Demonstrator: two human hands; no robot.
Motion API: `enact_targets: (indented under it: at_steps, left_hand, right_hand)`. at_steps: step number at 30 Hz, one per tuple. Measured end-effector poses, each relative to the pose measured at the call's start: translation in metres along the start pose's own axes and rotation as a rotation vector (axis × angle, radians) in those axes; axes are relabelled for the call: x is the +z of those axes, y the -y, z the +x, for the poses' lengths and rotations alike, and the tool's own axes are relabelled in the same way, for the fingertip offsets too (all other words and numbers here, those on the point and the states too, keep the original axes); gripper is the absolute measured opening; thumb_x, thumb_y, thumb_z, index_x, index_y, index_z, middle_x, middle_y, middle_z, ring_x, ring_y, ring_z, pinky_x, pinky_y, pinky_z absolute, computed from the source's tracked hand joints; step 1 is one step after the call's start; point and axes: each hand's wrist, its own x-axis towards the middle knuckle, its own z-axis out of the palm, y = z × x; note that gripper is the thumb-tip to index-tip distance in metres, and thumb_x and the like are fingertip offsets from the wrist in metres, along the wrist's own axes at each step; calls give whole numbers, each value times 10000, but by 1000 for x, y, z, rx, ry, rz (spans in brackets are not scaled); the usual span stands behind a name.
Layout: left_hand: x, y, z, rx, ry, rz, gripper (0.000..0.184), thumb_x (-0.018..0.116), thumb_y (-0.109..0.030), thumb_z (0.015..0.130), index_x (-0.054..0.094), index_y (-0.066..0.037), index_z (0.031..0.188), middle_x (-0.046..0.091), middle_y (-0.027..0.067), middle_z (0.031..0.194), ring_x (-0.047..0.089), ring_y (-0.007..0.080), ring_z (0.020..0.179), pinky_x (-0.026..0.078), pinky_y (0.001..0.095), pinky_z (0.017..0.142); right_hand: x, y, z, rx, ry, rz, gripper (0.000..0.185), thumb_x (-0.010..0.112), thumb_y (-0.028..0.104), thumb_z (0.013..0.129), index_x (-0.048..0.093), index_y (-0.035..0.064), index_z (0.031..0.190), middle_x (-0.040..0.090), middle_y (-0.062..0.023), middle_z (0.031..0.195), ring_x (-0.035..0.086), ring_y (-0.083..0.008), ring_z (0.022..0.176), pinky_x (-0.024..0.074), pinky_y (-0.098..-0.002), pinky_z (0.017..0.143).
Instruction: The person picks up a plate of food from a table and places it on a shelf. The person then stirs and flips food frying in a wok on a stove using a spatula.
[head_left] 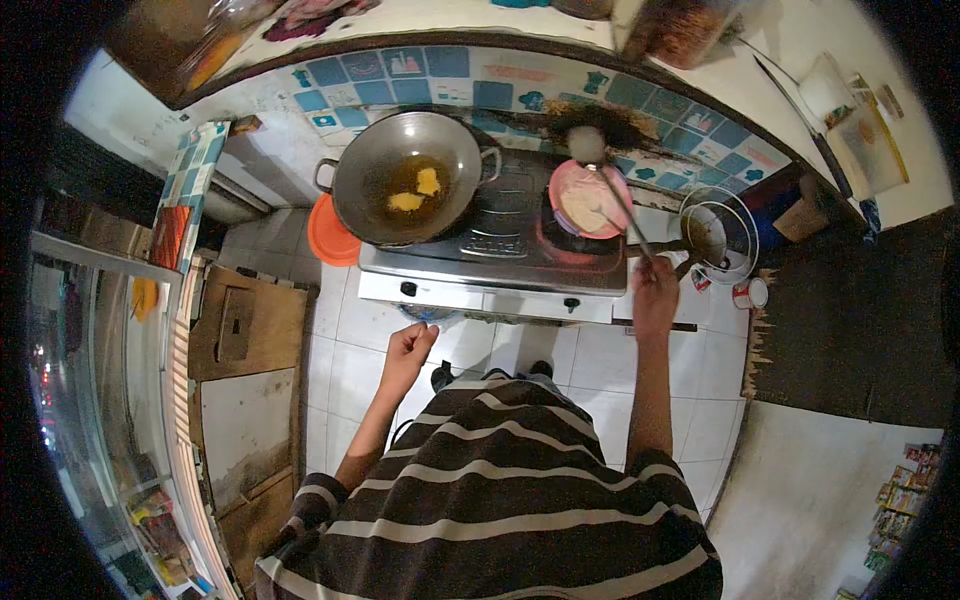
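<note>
My right hand [655,298] is closed around the handle of a ladle [625,205], whose round bowl is raised above the back edge of a pink bowl. Pale batter fills the pink bowl [588,200], which stands on the right side of the stove. My left hand [411,346] is held in front of the stove with its fingers curled; whether anything is in them is too small to tell. On the left burner sits a large wok [372,180] with oil and two yellow pieces of food [428,182] in it.
The two-burner stove [500,270] is against a tiled wall. An orange lid [333,232] lies left of the wok. Right of the stove are a wire strainer [735,225] and a small can [750,293]. A shelf edge [480,40] runs above; a wooden cabinet [245,330] stands left.
</note>
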Motion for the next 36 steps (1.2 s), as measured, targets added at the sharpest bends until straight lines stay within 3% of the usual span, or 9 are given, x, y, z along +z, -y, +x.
enact_targets:
  at_steps: [1, 3, 7, 11, 17, 23, 27, 31, 36]
  left_hand:
    - [0, -3, 3, 8, 10, 3, 442, 543, -195, 918, 269, -107, 583, 255, -78, 566, 215, 32, 553, 192, 246, 480]
    - [63, -2, 8, 35, 35, -1, 427, 538, -215, 922, 299, -113, 582, 279, -80, 556, 234, 26, 529, 201, 236, 465]
    - [107, -2, 10, 9, 64, 63, 407, 531, -258, 924, 359, -121, 581, 333, -79, 538, 277, 19, 486, 219, 224, 438]
    - [145, -15, -2, -56, 72, 127, 447, 543, -196, 917, 267, -108, 576, 237, -81, 569, 213, 33, 553, 193, 254, 480]
    - [182, -13, -8, -141, 92, 183, 437, 541, -210, 921, 297, -106, 574, 270, -83, 555, 231, 30, 550, 197, 245, 478]
    - [204, -25, -17, -238, 40, 277, 445, 546, -225, 921, 307, -107, 564, 278, -79, 545, 238, 31, 534, 201, 244, 471]
    - [212, -30, -22, -244, 29, 315, 442, 544, -213, 919, 304, -107, 564, 274, -77, 547, 239, 31, 534, 204, 243, 476]
    - [216, -33, -23, -261, 15, 296, 434, 537, -193, 919, 305, -104, 563, 272, -77, 550, 236, 32, 539, 203, 246, 480]
    - [220, -34, -19, -226, 52, 274, 433, 544, -187, 916, 298, -101, 571, 265, -77, 557, 230, 32, 550, 194, 249, 483]
  right_hand:
    - [-12, 5, 5, 21, -37, 327, 74, 563, 109, 871, 548, 42, 898, 560, -47, 855, 501, -159, 725, 419, -270, 635]
    - [-103, 41, 37, -71, 114, 230, 70, 558, 118, 873, 554, 51, 893, 564, -45, 829, 513, -152, 725, 411, -268, 625]
    - [-176, 64, 58, -157, -125, 63, 150, 481, 191, 909, 549, 57, 898, 540, -60, 781, 492, -144, 692, 390, -275, 606]
    - [-256, 50, 72, -184, -215, -64, 178, 471, 167, 911, 564, 31, 977, 590, -68, 896, 530, -152, 698, 426, -262, 598]
    - [-350, -3, 111, -90, -287, -177, 277, 421, 239, 947, 513, 76, 1152, 558, -77, 1076, 566, -187, 823, 463, -276, 644]
    - [-373, -35, 143, 33, -261, -27, 351, 518, 294, 903, 478, 126, 1209, 568, -61, 1121, 585, -208, 856, 472, -302, 614]
    - [-359, -37, 149, 153, -258, 17, 411, 451, 361, 931, 437, 149, 1283, 535, -51, 1186, 568, -204, 928, 456, -313, 694]
    - [-368, -51, 147, 260, -105, 5, 436, 543, 275, 893, 433, 161, 1299, 534, -57, 1145, 557, -197, 915, 445, -321, 696]
    - [-358, -65, 159, 304, -311, -67, 217, 550, 73, 832, 499, 90, 1042, 616, -143, 903, 565, -186, 635, 449, -300, 561]
